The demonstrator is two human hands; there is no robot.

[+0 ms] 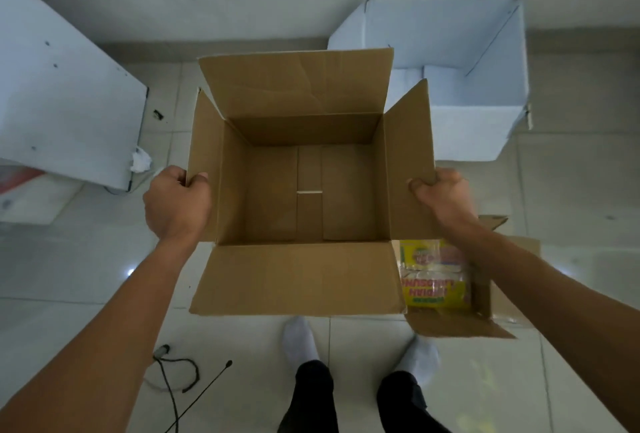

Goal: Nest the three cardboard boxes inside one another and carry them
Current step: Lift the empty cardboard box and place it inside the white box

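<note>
A brown cardboard box with all its flaps open fills the middle of the view, held up above the floor and empty inside. My left hand grips its left flap and my right hand grips its right flap. A smaller brown box with yellow printed packaging inside lies on the floor at the lower right, partly hidden by the held box and my right forearm. A white open box stands on the floor behind, at the upper right.
A white board or cabinet panel leans at the left with crumpled paper at its corner. Black cables lie on the tiled floor at the lower left. My feet in white socks stand below the box.
</note>
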